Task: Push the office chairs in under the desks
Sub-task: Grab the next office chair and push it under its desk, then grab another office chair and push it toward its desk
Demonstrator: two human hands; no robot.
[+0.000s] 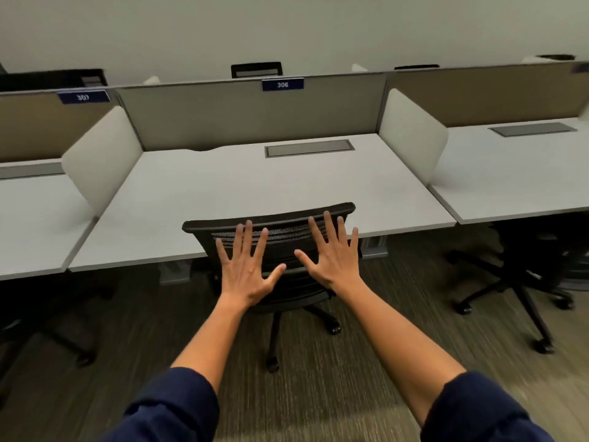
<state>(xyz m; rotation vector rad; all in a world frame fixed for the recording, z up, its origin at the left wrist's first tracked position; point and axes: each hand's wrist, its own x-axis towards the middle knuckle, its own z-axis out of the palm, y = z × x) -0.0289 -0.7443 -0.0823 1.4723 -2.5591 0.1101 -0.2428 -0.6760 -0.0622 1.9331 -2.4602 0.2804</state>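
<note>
A black mesh-backed office chair (280, 232) stands at the front edge of the middle white desk (204, 193), marked 306. Its backrest top overlaps the desk edge, and its wheeled base shows on the carpet below. My left hand (247, 266) is spread flat with fingers apart over the left half of the backrest. My right hand (333, 253) is spread the same way over the right half. Neither hand grips anything. Whether the palms touch the mesh is unclear.
Pale side screens (411, 135) divide the desks. A second black chair (522, 282) sits mostly under the right desk (510, 186), its legs sticking out. Another chair base (57, 333) shows under the left desk, marked 307. Striped brown carpet (318, 393) covers the floor.
</note>
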